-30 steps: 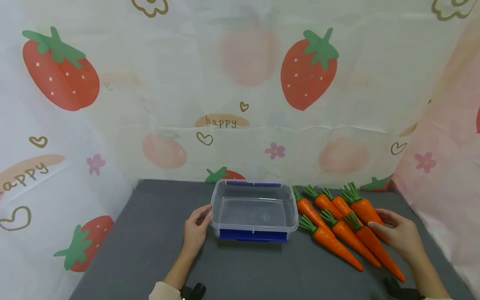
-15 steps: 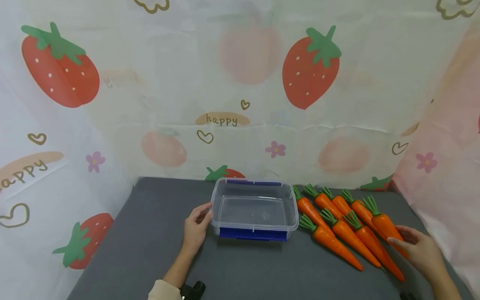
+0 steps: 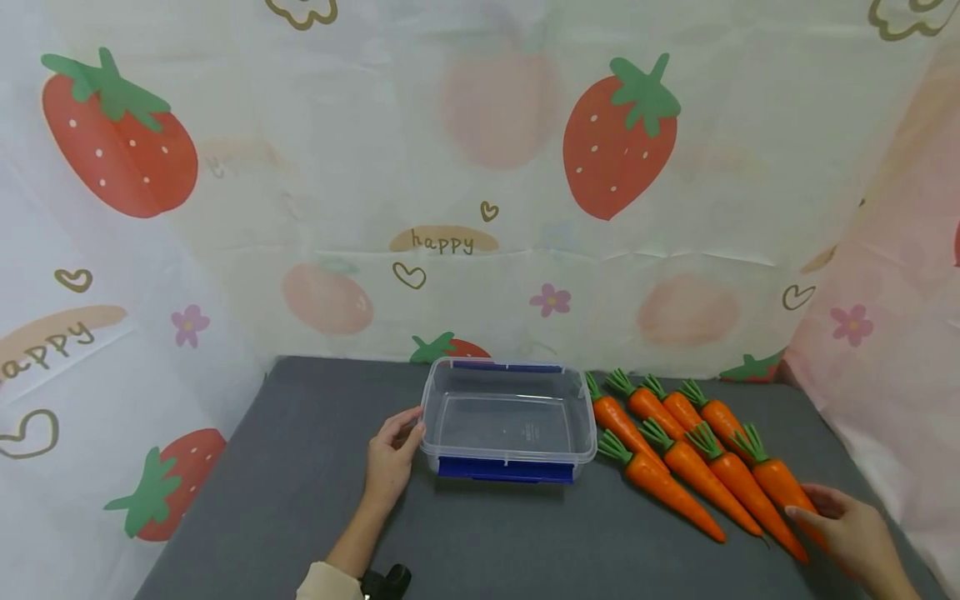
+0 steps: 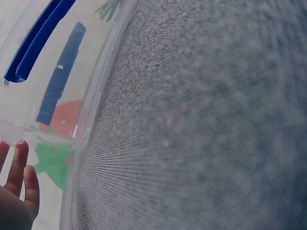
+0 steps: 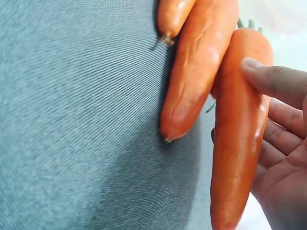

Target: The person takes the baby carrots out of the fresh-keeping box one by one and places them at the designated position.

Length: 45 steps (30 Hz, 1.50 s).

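Observation:
A clear plastic food container (image 3: 487,423) with blue clips stands at mid-table in the head view. My left hand (image 3: 392,458) touches its left side. In the left wrist view that hand's fingers (image 4: 19,163) are extended, fingertips at the container's end. My right hand (image 3: 851,533) pinches a carrot (image 3: 783,482) with green tops, thumb on one side and fingers behind, as the right wrist view shows. This carrot lies alongside the outermost carrot (image 3: 738,483) of the front row, its tip towards me and partly hidden by the hand in the head view.
Several more carrots lie slanted in two rows right of the container, such as a front carrot (image 3: 671,496) and a back carrot (image 3: 652,408). The grey tabletop (image 3: 525,542) ends at a printed strawberry cloth (image 3: 360,208) behind and at the sides.
My right hand has drawn the pinched carrot from the back row towards me and to the right, to the end of the front row. My left hand and the container have stayed put.

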Available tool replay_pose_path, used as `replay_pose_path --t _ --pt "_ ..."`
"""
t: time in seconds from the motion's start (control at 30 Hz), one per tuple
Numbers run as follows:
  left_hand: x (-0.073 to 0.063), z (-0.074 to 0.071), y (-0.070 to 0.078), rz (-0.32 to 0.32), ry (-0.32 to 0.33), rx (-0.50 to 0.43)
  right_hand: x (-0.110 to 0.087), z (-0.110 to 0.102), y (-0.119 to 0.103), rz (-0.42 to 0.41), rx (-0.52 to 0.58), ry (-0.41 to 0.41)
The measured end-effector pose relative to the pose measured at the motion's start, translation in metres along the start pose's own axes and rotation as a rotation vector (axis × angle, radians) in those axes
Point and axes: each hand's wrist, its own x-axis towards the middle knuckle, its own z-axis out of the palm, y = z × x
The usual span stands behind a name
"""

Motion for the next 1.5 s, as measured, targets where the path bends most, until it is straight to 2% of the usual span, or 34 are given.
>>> replay_pose_path --t 0.1,0.43,0.67,0.93,1.13,1.37,1.5 --pt "0.0 0.0 0.0 0.003 0.001 -0.001 0.0 0.001 0.003 0.008 -0.004 -0.013" --pt "0.0 0.0 0.0 0.008 0.005 -0.015 0.001 -0.005 0.004 -0.059 -0.059 -0.078" --pt "-0.001 0.0 -0.001 0.0 0.002 0.002 0.003 -0.002 0.007 0.003 -0.016 -0.166" --pt "-0.001 0.0 0.0 -0.005 0.001 -0.004 0.007 -0.002 0.006 0.04 0.026 -0.178" --pt "-0.001 -0.001 0.0 -0.004 0.001 0.01 0.004 -0.004 0.001 0.05 0.035 -0.141" --pt "0.007 0.0 -0.033 0.013 0.016 0.045 -0.001 -0.007 -0.01 0.026 0.014 -0.062" --pt "0.006 -0.001 -0.024 0.024 -0.002 0.074 -0.005 -0.008 -0.022 -0.019 0.004 0.007"
